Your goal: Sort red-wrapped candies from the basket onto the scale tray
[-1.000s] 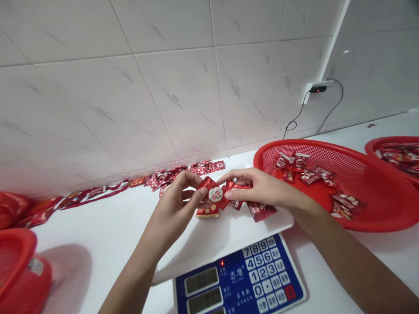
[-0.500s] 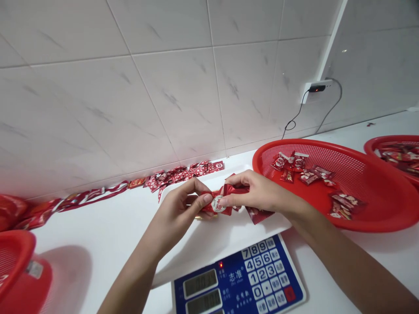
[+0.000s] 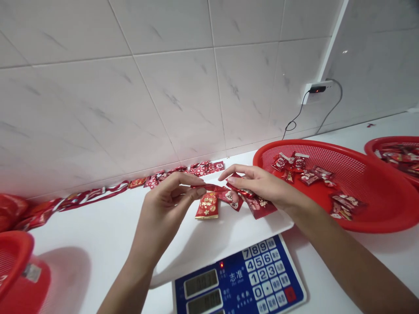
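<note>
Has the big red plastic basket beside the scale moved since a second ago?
No. The big red oval plastic basket keeps its place below the white rectangular wall socket, with no visible shift either way.

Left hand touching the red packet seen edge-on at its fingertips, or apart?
Touching. The head view shows the left hand pinching the red packet, with its red edge between thumb and forefinger.

Soft, diffuse lighting; wall (image 3: pixel 183 91) darkest toward two o'clock, with pinpoint glint. Soft-edged shadow on surface (image 3: pixel 70 277) at eight o'clock. Display (image 3: pixel 201 283) digits blurred, six o'clock.
</note>
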Demonstrator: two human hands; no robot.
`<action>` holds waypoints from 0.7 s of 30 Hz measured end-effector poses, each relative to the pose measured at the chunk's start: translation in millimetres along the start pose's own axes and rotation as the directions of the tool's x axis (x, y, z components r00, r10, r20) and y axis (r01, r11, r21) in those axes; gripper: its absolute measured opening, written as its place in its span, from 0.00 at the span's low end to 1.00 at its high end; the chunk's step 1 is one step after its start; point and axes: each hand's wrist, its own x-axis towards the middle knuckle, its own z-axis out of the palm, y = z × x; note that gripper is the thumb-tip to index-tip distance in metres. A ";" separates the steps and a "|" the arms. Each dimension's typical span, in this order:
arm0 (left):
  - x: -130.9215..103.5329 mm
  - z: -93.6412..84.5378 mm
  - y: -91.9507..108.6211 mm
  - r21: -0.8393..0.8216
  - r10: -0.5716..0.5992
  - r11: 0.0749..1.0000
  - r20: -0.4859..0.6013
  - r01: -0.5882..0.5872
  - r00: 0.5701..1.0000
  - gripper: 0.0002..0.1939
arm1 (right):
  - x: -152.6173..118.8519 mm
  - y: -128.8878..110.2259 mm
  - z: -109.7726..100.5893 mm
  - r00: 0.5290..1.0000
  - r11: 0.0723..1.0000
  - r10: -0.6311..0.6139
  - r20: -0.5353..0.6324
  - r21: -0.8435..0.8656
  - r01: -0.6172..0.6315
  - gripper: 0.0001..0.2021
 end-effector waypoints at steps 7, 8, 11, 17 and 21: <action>-1.0 -0.2 5.9 -0.071 0.034 0.997 0.042 -0.031 0.999 0.04 | 6.4 6.5 -1.2 0.995 0.997 -0.074 0.069 -0.023 0.076 0.18; -1.3 -0.8 6.5 -0.089 0.028 0.996 0.064 -0.023 0.998 0.04 | 6.2 5.5 -0.2 0.995 0.997 -0.072 0.067 -0.010 0.073 0.18; -0.3 -2.2 4.9 -0.168 -0.044 0.984 0.066 0.054 0.997 0.10 | 5.9 3.5 2.9 0.992 0.992 -0.128 -0.010 0.001 0.128 0.16; 6.0 -2.5 -1.4 -0.137 -0.277 0.930 0.350 0.342 0.895 0.17 | 3.9 3.4 5.4 0.983 0.983 -0.185 -0.017 -0.020 0.185 0.16; 5.8 -0.5 4.2 -0.133 -0.250 0.942 0.337 0.309 0.908 0.15 | -0.1 2.6 6.4 0.992 0.980 -0.120 0.036 -0.155 0.124 0.16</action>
